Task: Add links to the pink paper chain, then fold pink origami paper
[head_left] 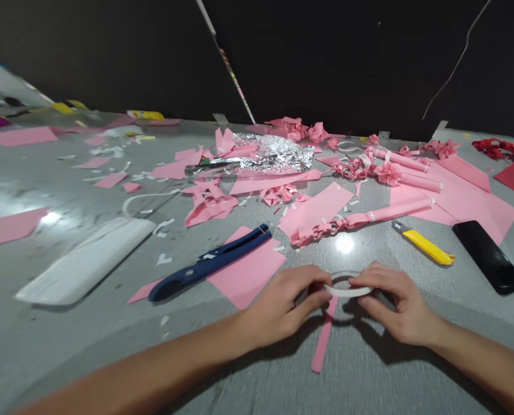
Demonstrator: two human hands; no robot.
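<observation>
Between both hands, just above the grey table, is a narrow white ring that looks like a roll of tape [347, 292]. My left hand [289, 302] pinches its left side between thumb and fingers. On the right side, my right hand [397, 302] has its thumb and fingers closed on the ring. A narrow pink paper strip [324, 343] lies below, its upper end hidden behind the ring and my left fingertips. Left of my hands, a dark blue stapler-like tool [209, 264] rests partly on a pink paper sheet [252, 276].
A yellow cutter knife [430, 246] and a black phone [489, 256] lie to the right. At left is a white folded packet [88, 259]. Rolled pink paper sticks [395, 210], crumpled clear wrap [278, 153] and pink scraps cover the back, below a black panel [326, 63].
</observation>
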